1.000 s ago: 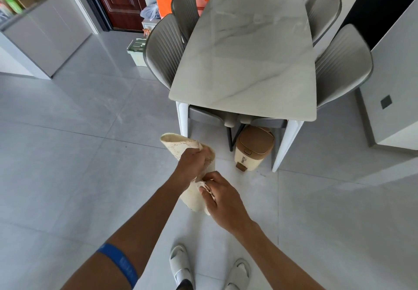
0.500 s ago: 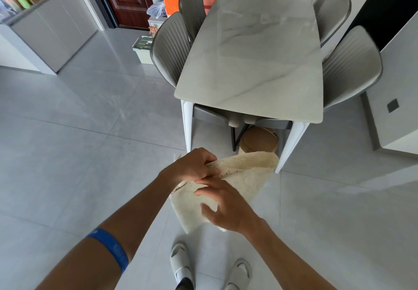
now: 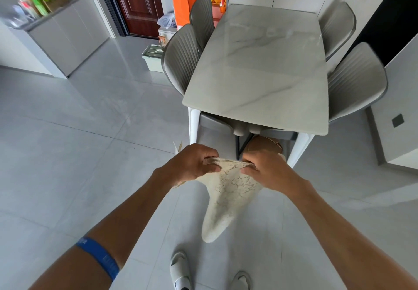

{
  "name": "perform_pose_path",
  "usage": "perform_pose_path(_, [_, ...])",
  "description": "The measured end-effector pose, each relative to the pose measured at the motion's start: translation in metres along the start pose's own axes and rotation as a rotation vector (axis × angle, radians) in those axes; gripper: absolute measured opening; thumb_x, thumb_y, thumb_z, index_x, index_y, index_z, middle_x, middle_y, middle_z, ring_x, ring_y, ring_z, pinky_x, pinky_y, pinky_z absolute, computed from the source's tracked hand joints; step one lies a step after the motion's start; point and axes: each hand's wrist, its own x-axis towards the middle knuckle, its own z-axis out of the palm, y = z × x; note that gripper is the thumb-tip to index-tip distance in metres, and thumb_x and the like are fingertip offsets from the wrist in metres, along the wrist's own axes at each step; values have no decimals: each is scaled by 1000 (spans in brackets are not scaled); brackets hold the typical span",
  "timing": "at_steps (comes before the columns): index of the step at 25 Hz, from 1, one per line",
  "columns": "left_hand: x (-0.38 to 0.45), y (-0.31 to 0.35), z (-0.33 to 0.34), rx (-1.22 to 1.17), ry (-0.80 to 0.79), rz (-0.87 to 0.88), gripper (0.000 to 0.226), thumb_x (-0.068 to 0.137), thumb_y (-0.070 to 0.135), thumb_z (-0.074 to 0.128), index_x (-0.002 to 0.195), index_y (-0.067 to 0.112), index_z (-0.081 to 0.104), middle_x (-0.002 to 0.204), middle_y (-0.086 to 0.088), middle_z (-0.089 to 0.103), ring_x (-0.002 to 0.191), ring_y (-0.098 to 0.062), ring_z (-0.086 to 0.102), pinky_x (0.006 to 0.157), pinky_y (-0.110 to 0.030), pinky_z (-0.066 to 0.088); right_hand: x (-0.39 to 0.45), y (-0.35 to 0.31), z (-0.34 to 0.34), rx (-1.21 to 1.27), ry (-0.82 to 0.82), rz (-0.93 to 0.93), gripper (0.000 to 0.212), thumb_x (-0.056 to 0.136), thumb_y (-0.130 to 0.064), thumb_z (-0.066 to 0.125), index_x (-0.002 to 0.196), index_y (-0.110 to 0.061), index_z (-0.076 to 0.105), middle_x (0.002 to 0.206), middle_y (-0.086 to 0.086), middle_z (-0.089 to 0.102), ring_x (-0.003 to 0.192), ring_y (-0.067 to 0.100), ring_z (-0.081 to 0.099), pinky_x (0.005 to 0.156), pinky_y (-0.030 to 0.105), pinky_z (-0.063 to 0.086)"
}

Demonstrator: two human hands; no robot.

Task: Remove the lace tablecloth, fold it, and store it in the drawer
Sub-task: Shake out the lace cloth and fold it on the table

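Observation:
The cream lace tablecloth [image 3: 226, 199] hangs in front of me as a folded, narrowing bundle that tapers down toward my white slippers. My left hand [image 3: 192, 163] grips its top edge on the left. My right hand [image 3: 269, 169] pinches the same edge on the right, a short stretch of lace pulled taut between the two. Both hands are held just short of the near end of the bare marble table [image 3: 260, 67]. No drawer shows clearly in this view.
Grey chairs [image 3: 181, 61] flank the table on both sides. A tan bin [image 3: 264, 144] stands under its near end. A grey cabinet [image 3: 65, 34] is at the left, a white unit [image 3: 402, 113] at the right, orange bags [image 3: 183, 0] beyond. Tiled floor spreads to the left.
The cloth was bunched tightly in both hands, then opened out. My hands have moved apart along its top edge, and the cloth now hangs lower and longer.

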Motion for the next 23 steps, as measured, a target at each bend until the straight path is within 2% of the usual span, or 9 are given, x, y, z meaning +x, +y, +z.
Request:
perform_pose_path(2, [-8,-18,-13,97,72,-80,13,81,33,73,81,29,61,72,15,62,67,-6,58,59,-19,41,3,-3,-5,-30,6,-19,22,91,-41,61,84,-22,52,70,-4,60,69,19,58,52,25,37])
perform_pose_path(4, [-17,-37,-23,140,155,-166,9,82,26,71,86,28,64,82,14,66,74,-12,62,60,-23,44,10,-5,-14,-72,-11,-14,23,92,-42,59,87,-21,52,74,1,62,72,24,60,62,35,49])
perform_pose_path(6, [-27,-52,-27,83,286,-219,6,84,24,70,84,27,66,79,14,66,71,-9,62,57,-19,41,16,-6,-28,-93,2,4,25,92,-43,58,86,-20,50,73,1,61,71,24,60,64,36,50])
perform_pose_path(10, [-32,-60,-26,-302,513,-286,8,80,22,76,78,22,69,69,10,68,60,-3,59,53,-10,39,26,-7,-57,-75,20,16,27,89,-39,64,77,-28,43,59,-10,48,57,15,50,52,26,34])
perform_pose_path(13, [-32,-59,-30,-708,606,-303,12,80,13,75,85,24,73,81,2,74,72,-6,65,65,-19,52,32,-7,-82,-94,18,11,27,88,-37,67,75,-31,44,57,-11,49,54,12,49,53,27,33])
perform_pose_path(15, [-33,-60,-31,-794,636,-291,17,84,8,71,87,24,74,89,-7,75,81,-17,66,79,-33,53,34,-4,-96,-103,30,11,26,88,-36,68,74,-29,47,57,-11,52,56,7,49,52,26,32])
perform_pose_path(16, [-34,-59,-32,-810,660,-294,16,84,6,70,86,23,72,88,-10,74,80,-19,65,79,-35,52,35,-2,-101,-98,36,15,25,88,-36,68,74,-27,49,57,-10,53,56,7,50,52,26,33])
perform_pose_path(20, [-39,-45,-33,-765,667,-223,27,78,-5,73,73,12,53,86,-10,77,76,-18,71,71,-25,54,36,5,-111,-55,60,38,25,87,-37,68,72,-27,50,58,-7,57,55,9,52,52,28,35])
perform_pose_path(23, [-49,-29,-23,-571,523,-44,27,77,-19,65,64,3,58,86,-13,76,79,-19,73,72,-29,57,33,8,-108,8,76,56,25,86,-38,68,70,-26,52,58,-6,58,55,11,53,53,29,37])
